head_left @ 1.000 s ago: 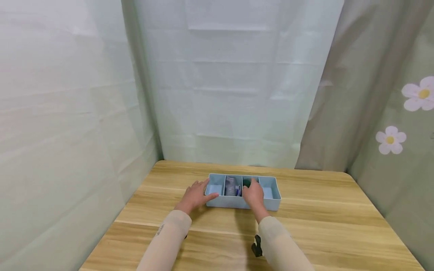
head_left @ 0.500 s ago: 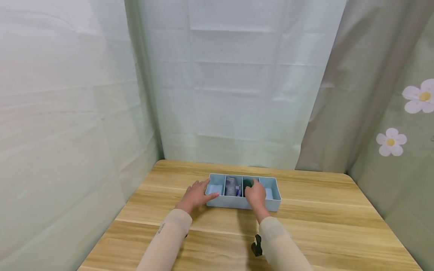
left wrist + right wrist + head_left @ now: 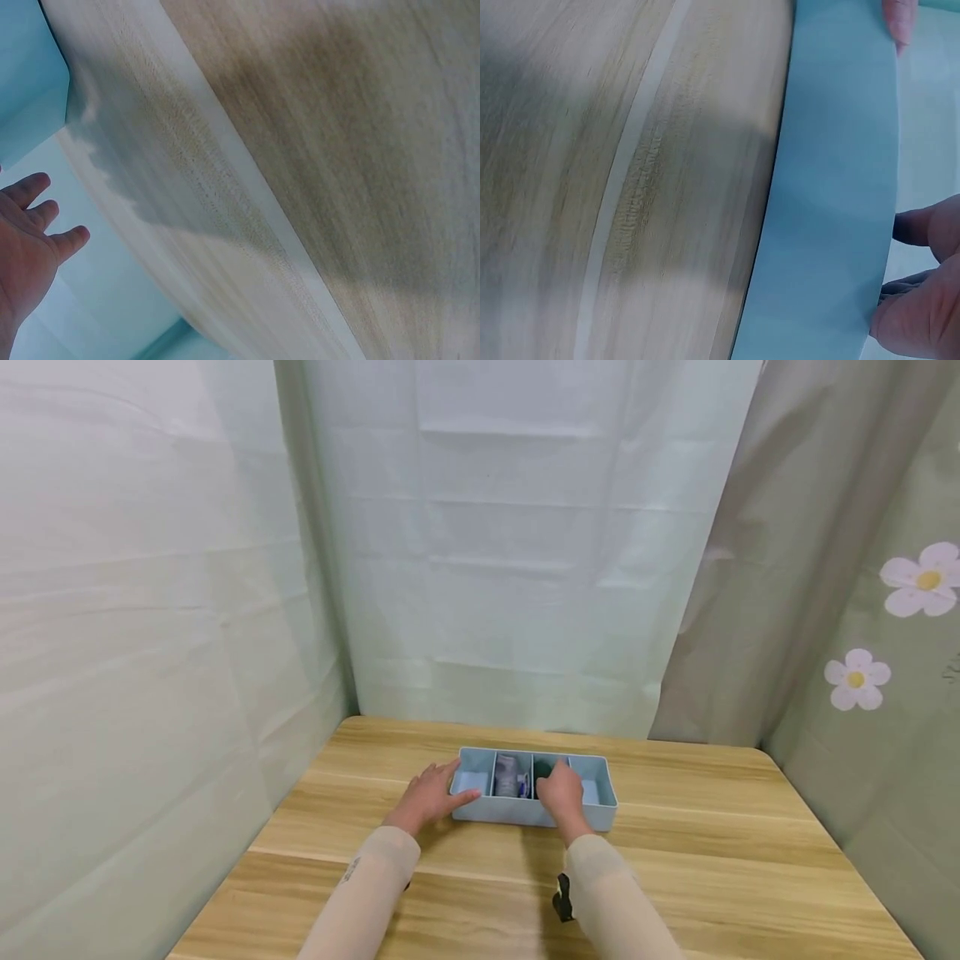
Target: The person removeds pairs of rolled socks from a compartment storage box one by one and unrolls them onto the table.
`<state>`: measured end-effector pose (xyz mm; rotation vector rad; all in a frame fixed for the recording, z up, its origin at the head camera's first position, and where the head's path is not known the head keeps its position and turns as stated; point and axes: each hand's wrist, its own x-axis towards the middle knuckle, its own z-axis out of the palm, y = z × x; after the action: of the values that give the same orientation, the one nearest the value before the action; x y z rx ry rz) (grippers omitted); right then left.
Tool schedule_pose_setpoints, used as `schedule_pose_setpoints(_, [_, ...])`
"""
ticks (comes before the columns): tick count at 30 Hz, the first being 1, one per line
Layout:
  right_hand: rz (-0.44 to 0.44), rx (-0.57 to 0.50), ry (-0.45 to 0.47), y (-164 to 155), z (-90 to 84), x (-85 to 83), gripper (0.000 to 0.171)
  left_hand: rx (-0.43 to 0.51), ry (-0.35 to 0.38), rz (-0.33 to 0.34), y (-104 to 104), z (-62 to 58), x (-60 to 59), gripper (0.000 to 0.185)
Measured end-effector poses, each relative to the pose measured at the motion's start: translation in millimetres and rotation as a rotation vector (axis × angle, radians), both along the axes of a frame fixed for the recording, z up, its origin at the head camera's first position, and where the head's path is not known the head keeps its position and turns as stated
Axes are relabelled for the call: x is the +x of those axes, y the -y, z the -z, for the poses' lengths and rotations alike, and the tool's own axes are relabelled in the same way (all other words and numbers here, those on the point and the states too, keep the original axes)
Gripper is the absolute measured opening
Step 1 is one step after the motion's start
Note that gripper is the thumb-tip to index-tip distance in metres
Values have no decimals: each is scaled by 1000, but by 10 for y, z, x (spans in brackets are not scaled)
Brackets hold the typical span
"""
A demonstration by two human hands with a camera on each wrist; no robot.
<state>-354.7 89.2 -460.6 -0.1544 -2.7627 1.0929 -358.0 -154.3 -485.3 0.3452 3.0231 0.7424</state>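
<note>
A light blue box (image 3: 502,811) with several compartments in a row lies on the wooden table. My left hand (image 3: 429,795) is at its left end, fingers spread and the thumb over the front rim. In the left wrist view that hand's fingers (image 3: 69,241) extend outward beside the blue box wall. My right hand (image 3: 562,795) reaches over the front wall into the compartment right of the middle, fingers curled at a dark green bundle (image 3: 542,769), mostly hidden by the hand. Left of it, a rolled grey cloth bundle (image 3: 507,775) and a small purple-and-white piece (image 3: 524,784) share a compartment.
The wooden tabletop (image 3: 735,852) extends around the box. Pale hanging sheets (image 3: 495,568) stand behind and on the left, and a flower-printed curtain (image 3: 832,760) on the right. A black strap piece (image 3: 563,898) shows at the right cuff.
The right hand shifts slightly within the same compartment, still at the dark green bundle. The left hand stays at the box's left end. The head view drifts a little.
</note>
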Motion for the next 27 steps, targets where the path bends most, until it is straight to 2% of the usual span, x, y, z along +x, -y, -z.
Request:
schedule_pose_setpoints(4, [-8,38,32,17,17,-12,31,9,7,7,-3,12,8,88])
schedule_pose_setpoints(8, [-9,23,66,24,10,-18,38,13,0,10,-16,26,1,87])
schedule_pose_setpoints(16, [-22,55,32,-9,7,-45,59,18,0,5,-14,31,-23,87])
schedule_pose_setpoints(21, [-34,69,60,-11,16,-76,40,16,7,0,-4,41,-28,88])
schedule_pose_setpoints(24, [-19,99,25,-3,52,-92,30,17,3,4,-4,39,-28,89])
schedule_pose_setpoints(27, [22,119,-19,-1,103,-98,30,22,4,13,-12,40,-28,91])
